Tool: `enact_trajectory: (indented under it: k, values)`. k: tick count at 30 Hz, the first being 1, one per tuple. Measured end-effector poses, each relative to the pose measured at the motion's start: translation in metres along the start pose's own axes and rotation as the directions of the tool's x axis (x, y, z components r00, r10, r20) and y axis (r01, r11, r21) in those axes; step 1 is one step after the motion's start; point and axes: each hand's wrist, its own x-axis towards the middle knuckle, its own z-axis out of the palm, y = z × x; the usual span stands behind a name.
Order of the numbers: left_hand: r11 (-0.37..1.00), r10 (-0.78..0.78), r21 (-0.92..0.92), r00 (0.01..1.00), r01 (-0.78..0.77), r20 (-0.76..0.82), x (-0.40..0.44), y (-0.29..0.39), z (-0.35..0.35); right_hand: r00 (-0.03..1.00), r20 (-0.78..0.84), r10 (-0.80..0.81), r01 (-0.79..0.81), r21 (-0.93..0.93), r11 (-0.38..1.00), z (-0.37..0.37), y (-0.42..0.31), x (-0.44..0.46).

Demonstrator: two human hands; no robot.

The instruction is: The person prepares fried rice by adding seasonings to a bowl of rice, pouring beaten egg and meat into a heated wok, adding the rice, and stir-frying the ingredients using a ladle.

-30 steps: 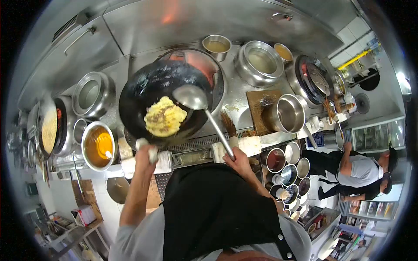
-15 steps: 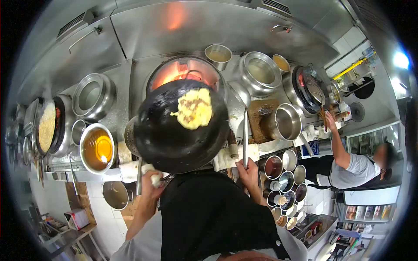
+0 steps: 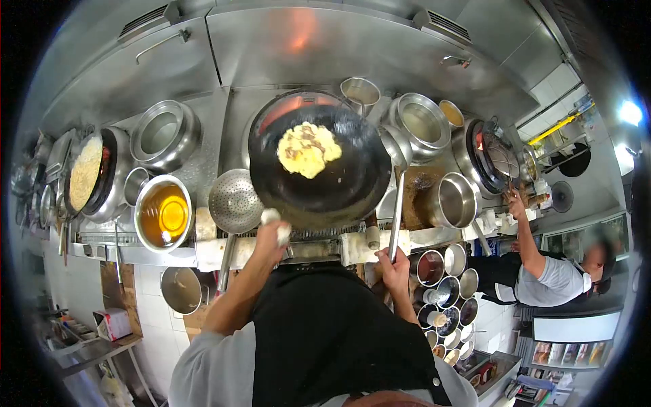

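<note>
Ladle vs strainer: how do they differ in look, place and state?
- Held or not: the ladle is in the right grip; the strainer is in neither.
- Surface: the strainer's bowl is full of small holes; the ladle's shows none.
- Place: the ladle's bowl sits right of the wok, the strainer's left of it.
Shared: both look like silvery metal, with long handles.

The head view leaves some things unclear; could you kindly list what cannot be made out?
In the head view:
Held part of the wok: hidden by left hand and cloth.
Underside of the yellow food: turned toward the wok.
Most of the burner: behind the wok.
Far-left pans: blurred near the lens edge.
</note>
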Motion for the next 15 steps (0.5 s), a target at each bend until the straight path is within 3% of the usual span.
enact_trajectory:
  k: [2, 5, 7, 9, 11, 15]
  values:
    - [0.994, -0.069, -0.08, 0.997, 0.072, 0.045, -0.039, -0.003, -0.032, 1.0, -0.018, -0.021, 0.02, -0.031, 0.999, -0.005, 0.004, -0.001]
    - [0.994, -0.102, 0.033, 0.99, 0.1, 0.1, -0.083, 0.023, -0.053, 0.999, -0.028, -0.019, 0.018, -0.047, 0.999, -0.014, 0.011, -0.005]
    - [1.0, -0.03, 0.007, 1.0, 0.03, 0.0, -0.082, 0.039, -0.042, 0.999, -0.039, -0.005, 0.005, -0.016, 1.0, -0.016, 0.012, -0.003]
    - [1.0, 0.008, 0.008, 0.999, -0.007, -0.047, -0.048, 0.059, 0.001, 0.999, -0.036, 0.017, -0.016, 0.023, 1.0, -0.014, 0.021, -0.005]
    - [0.995, 0.06, 0.078, 0.997, -0.064, 0.053, -0.01, 0.076, 0.042, 0.999, -0.027, 0.045, -0.043, 0.064, 0.997, -0.013, 0.039, 0.007]
    - [0.983, 0.154, 0.086, 0.985, -0.161, 0.082, 0.049, 0.106, 0.101, 0.998, -0.015, 0.055, -0.05, 0.225, 0.973, -0.01, 0.018, 0.02]
